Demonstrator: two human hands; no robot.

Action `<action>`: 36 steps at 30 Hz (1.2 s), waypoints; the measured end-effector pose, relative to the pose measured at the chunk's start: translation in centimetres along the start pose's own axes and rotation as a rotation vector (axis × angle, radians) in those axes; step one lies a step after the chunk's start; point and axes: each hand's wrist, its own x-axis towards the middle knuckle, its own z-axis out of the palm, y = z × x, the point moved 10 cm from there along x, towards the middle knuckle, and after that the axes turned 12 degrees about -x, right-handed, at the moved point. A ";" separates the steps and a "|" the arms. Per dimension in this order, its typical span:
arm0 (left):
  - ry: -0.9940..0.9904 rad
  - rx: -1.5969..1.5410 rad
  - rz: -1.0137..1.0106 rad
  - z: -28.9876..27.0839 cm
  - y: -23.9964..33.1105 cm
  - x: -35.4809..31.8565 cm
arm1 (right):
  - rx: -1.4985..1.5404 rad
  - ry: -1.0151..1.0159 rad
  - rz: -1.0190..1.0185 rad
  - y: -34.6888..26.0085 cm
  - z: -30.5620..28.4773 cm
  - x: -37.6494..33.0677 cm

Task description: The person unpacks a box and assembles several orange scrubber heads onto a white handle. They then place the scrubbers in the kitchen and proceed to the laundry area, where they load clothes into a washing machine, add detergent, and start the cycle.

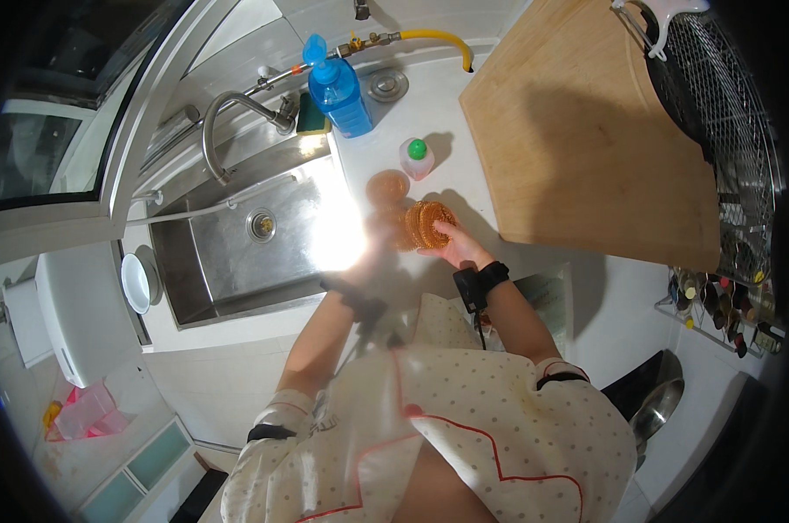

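So, lots of stuff round the work spot. The sink takes up the L side of the bench, w/ a curved tap over it & a strong glare patch on its R edge. A green-and-yellow sponge sits behind, nr the big blue pump bottle. A small bottle w/ green cap & pinkish contents stands just beyond the scourers. On the R, a large wooden board hems in that side; wire baskets lie past/over its far R edge. White bowl is L of the sink.

Copper-coloured mesh scourers are in the R hand, above the bench btwn sink & board. R grip is clamped on them, thumb on the near face, fingers mostly hidden. A pale orange disc shows nr them, too washed out to tell what it's resting on.

R forearm comes up from lower R, angled inward, w/ a black wristband on. L forearm slants up & inward too; L hand is lost in glare close to the R one, so can't tell if its grip is apart or together.
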 end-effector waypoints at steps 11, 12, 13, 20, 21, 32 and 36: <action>-0.170 -0.108 -0.020 3.2 2.6 -3.2 | 0.196 -0.297 -0.076 -2.1 0.9 -1.1; -0.158 -0.156 0.018 2.6 3.5 -2.7 | 0.261 -0.294 -0.100 -1.9 0.2 -0.3; -0.148 -0.202 0.055 2.1 4.4 -2.3 | 0.328 -0.290 -0.124 -1.8 -0.6 0.4; -0.227 -0.020 -0.103 -5.1 5.2 5.8 | 0.328 -0.164 -0.162 1.1 2.4 4.9; -0.247 -0.064 -0.128 -4.7 5.7 6.1 | 0.416 -0.175 -0.187 0.4 3.6 4.4; -0.605 -0.152 -0.474 -0.4 1.6 -1.5 | 0.342 0.045 -0.622 5.4 3.7 -2.8; -0.676 0.033 -0.632 1.2 -3.9 -7.0 | 0.470 -0.130 -0.854 11.4 4.5 -9.2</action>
